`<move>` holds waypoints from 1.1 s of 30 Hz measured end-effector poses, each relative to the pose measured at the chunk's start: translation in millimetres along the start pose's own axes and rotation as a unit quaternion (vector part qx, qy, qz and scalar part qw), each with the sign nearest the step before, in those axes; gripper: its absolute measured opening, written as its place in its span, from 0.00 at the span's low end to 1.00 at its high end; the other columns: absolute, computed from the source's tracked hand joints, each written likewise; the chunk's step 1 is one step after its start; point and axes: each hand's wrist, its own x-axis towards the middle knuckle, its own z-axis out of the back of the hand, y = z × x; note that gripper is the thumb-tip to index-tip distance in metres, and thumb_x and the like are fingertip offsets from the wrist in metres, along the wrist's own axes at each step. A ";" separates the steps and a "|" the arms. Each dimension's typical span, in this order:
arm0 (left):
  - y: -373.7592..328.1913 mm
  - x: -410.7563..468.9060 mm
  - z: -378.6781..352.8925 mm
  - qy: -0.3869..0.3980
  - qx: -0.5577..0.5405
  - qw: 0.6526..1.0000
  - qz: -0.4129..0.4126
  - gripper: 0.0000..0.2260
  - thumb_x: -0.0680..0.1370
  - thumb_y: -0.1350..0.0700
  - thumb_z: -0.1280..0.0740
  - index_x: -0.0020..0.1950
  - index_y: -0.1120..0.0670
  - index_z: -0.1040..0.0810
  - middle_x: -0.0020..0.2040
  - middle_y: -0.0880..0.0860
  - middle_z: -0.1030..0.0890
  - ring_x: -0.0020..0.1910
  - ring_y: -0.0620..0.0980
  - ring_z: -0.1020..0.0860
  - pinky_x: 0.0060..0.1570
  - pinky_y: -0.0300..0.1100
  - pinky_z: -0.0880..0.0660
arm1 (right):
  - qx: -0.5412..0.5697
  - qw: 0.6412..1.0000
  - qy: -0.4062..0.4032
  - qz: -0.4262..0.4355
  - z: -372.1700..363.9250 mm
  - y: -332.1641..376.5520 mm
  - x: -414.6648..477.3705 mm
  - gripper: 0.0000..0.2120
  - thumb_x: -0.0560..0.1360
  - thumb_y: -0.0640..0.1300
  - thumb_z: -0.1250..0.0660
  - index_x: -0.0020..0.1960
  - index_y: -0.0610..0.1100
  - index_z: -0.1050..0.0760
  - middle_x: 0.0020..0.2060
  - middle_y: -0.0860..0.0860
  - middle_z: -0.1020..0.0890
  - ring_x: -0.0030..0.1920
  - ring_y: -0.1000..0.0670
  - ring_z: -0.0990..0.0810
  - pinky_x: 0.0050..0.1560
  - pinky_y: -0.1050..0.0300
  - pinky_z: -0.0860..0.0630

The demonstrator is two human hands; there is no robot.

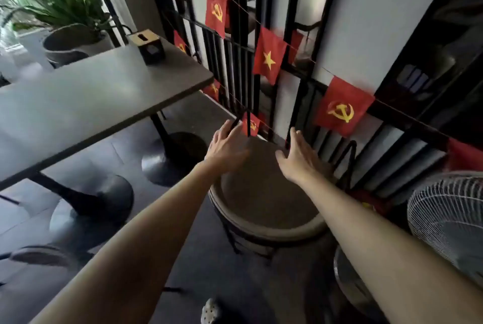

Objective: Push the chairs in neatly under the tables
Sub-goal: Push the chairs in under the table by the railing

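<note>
A chair with a round tan cushion [266, 201] and a black metal frame stands on the dark floor, to the right of a grey rectangular table [86, 99]. The chair sits outside the table, near the black metal railing. My left hand [226, 146] hovers with fingers spread over the far left of the seat, at the thin black backrest. My right hand [296, 156] is spread over the far right of the seat. Neither hand grips anything that I can see. The table rests on black pedestal feet [167, 159].
A tissue box [149, 45] stands on the table's far end. Red flags [342, 107] hang on a string along the black railing. A white standing fan [449, 216] is at the right. A potted plant [70, 36] stands behind the table. A shoe [211, 312] shows below.
</note>
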 end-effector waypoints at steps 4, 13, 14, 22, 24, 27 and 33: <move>10.4 -22.4 -59.1 0.072 0.020 0.993 0.088 0.33 0.75 0.42 0.35 0.76 0.43 0.45 0.79 0.51 0.50 0.78 0.56 0.51 0.75 0.50 0.50 | -0.009 0.994 0.098 -0.038 -22.8 -45.6 -22.4 0.35 0.79 0.55 0.43 0.78 0.49 0.59 0.79 0.49 0.55 0.78 0.47 0.52 0.76 0.44 0.52; 56.2 -57.9 -123.4 0.289 0.222 0.929 0.062 0.25 0.75 0.51 0.38 0.73 0.48 0.36 0.74 0.51 0.34 0.75 0.53 0.41 0.74 0.51 0.53 | -0.110 0.946 0.303 -0.011 -80.6 -101.1 -60.2 0.43 0.72 0.69 0.43 0.78 0.53 0.57 0.79 0.52 0.51 0.78 0.46 0.52 0.75 0.39 0.61; 63.1 -59.2 -124.4 0.302 0.266 0.915 0.036 0.25 0.74 0.51 0.38 0.72 0.47 0.35 0.73 0.50 0.34 0.75 0.52 0.41 0.75 0.52 0.55 | -0.134 0.940 0.315 0.002 -87.2 -103.9 -62.9 0.45 0.71 0.70 0.41 0.78 0.53 0.56 0.79 0.52 0.48 0.78 0.45 0.51 0.74 0.37 0.63; 78.0 -41.2 -142.0 0.242 0.423 0.873 -0.007 0.18 0.75 0.56 0.38 0.64 0.44 0.26 0.64 0.49 0.23 0.69 0.57 0.33 0.75 0.55 0.54 | -0.228 0.941 0.246 0.045 -114.2 -111.0 -66.2 0.23 0.76 0.50 0.36 0.71 0.58 0.34 0.69 0.52 0.30 0.72 0.43 0.40 0.72 0.32 0.59; 75.0 -41.4 -142.8 0.240 0.453 0.858 -0.012 0.16 0.76 0.57 0.39 0.63 0.47 0.24 0.61 0.50 0.21 0.65 0.58 0.29 0.73 0.57 0.49 | -0.226 0.946 0.226 0.047 -114.5 -111.9 -68.7 0.22 0.77 0.45 0.37 0.69 0.58 0.32 0.66 0.53 0.28 0.70 0.44 0.38 0.72 0.33 0.58; 66.8 -44.9 -139.1 0.234 0.472 0.850 -0.019 0.15 0.78 0.59 0.42 0.64 0.52 0.25 0.61 0.54 0.21 0.65 0.60 0.29 0.73 0.59 0.48 | -0.219 0.951 0.212 0.049 -115.5 -113.1 -69.6 0.22 0.78 0.42 0.38 0.69 0.59 0.31 0.64 0.55 0.27 0.69 0.46 0.36 0.72 0.35 0.58; 63.7 -54.3 -142.1 0.226 0.448 0.865 0.004 0.16 0.78 0.61 0.42 0.65 0.54 0.26 0.63 0.55 0.22 0.67 0.60 0.30 0.73 0.62 0.51 | -0.216 0.950 0.222 0.044 -112.5 -114.0 -69.6 0.24 0.77 0.39 0.39 0.67 0.61 0.30 0.63 0.57 0.27 0.68 0.47 0.36 0.71 0.39 0.57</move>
